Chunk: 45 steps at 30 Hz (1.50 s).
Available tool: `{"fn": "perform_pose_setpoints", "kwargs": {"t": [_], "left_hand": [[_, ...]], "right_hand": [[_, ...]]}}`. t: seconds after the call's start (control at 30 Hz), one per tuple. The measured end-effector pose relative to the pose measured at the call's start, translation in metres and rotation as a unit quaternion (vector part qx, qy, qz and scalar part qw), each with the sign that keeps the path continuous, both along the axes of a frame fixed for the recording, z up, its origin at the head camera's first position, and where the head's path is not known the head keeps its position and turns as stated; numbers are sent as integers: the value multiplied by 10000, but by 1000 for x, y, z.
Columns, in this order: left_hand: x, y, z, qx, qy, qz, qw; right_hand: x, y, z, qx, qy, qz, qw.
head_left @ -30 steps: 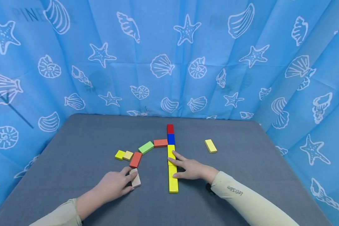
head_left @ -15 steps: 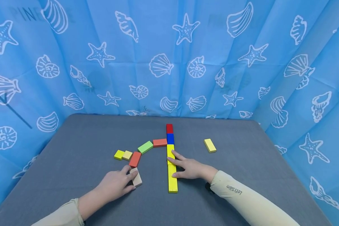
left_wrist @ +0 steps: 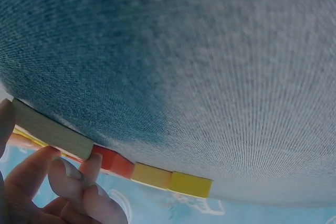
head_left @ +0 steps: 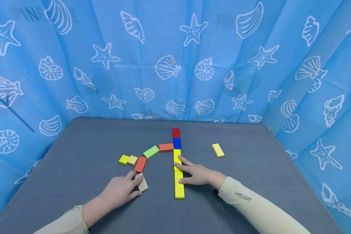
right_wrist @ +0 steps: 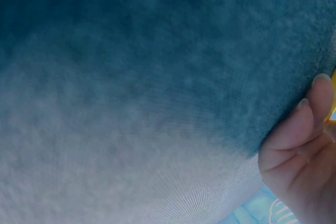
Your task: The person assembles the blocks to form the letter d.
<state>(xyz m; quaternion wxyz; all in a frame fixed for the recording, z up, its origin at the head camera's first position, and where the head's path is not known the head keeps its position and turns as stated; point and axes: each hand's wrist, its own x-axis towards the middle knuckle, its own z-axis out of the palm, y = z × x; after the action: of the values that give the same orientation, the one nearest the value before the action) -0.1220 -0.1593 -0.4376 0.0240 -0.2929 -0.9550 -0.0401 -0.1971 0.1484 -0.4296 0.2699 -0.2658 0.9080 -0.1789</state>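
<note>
My left hand (head_left: 117,191) pinches a pale wooden block (head_left: 143,184) lying flat and slanted. In the left wrist view, the thumb is at one end of the wooden block (left_wrist: 50,129) and fingers are along its side and far end. Its upper end meets a red-orange block (head_left: 140,165). My right hand (head_left: 199,175) rests with spread, extended fingers on two long yellow blocks (head_left: 179,190), the thumb against their right side. Above them in the same column lie a blue block (head_left: 177,143) and a red block (head_left: 176,133).
A green block (head_left: 151,152) and another red-orange block (head_left: 166,148) curve toward the blue block. Left of the curve sit a small bright yellow block (head_left: 123,160) and a tan block (head_left: 132,160). One pale yellow block (head_left: 218,150) lies apart at right on the grey table (head_left: 237,136).
The wooden block's near end has swung a little to the right, and my left hand has shifted slightly right with it. My right hand and the other blocks keep their places.
</note>
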Motion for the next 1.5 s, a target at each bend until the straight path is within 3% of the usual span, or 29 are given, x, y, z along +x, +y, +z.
{"fn": "perform_pose_setpoints", "kwargs": {"t": [0.9,1.07,1.27,1.5], "left_hand": [[3,5,2,-50,-277,298,9992],[3,6,4,-126,-412,342,9985],[-2,5,18,-318,-590,487,9966],[-25,15,40,179,-286,107,9994]], "right_hand": [[1,1,1,-89,22,24,10000],[8,4,1,-262,36,60,9996],[30,7,3,-359,66,291,9989],[44,9,3,-292,346,439,9980]]}}
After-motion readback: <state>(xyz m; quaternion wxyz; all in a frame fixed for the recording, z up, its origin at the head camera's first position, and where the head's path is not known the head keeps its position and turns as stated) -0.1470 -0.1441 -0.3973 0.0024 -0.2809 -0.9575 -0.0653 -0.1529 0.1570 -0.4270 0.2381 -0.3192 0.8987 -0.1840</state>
